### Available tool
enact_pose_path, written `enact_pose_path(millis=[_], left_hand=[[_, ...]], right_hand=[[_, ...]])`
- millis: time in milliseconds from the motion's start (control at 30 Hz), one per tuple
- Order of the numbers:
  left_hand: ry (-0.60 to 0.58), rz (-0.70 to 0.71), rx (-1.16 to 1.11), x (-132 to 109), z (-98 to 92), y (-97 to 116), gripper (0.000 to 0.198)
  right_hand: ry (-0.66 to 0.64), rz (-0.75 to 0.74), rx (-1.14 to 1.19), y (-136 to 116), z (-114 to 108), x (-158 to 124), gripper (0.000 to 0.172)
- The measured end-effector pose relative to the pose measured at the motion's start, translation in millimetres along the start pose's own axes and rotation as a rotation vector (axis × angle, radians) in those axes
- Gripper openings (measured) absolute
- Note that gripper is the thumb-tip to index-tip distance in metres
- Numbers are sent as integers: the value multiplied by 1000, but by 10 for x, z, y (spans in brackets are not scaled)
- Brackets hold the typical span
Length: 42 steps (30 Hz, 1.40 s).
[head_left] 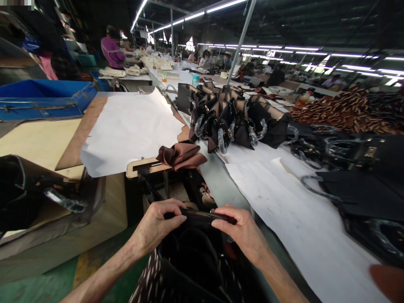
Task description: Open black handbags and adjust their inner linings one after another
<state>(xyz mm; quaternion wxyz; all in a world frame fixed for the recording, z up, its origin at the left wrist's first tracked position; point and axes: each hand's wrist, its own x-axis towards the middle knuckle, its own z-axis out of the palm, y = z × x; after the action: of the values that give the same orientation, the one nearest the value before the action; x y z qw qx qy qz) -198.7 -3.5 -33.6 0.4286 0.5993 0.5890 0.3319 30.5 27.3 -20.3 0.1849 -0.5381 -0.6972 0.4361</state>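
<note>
A black handbag (195, 256) rests over my lap with its mouth facing up, its inside dark. My left hand (160, 221) pinches the bag's far top edge between thumb and fingers. A short way to the right, my right hand (236, 227) grips the same edge, close to a small shiny metal piece. The bag's lower part is lost in shadow against patterned cloth. Just beyond my hands, a folded brown piece of fabric (182, 155) lies on the end of a pale narrow board (145, 166).
Black bags with plastic-wrapped handles (224, 113) crowd the bench ahead. More black bags (362, 189) lie right on white paper (284, 219). A blue bin (44, 99) stands left, above another black bag (22, 193). A person in purple (112, 51) sits farther back.
</note>
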Motion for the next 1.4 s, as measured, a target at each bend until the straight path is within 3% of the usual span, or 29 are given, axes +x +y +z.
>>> enact_pose_path(millis=[367,833,1400], left_hand=[[-170,98,37,-17,-77,-3,19],[63,40,-2,40,58,-35,20],[107,15,-1,74,120,-18,20]], right_hand=[[-8,-78,-155,-25,-49,-22,26],[0,-101,-204,-5,-35,2,30],[-30,-80,-125,3,-17,-2,34]])
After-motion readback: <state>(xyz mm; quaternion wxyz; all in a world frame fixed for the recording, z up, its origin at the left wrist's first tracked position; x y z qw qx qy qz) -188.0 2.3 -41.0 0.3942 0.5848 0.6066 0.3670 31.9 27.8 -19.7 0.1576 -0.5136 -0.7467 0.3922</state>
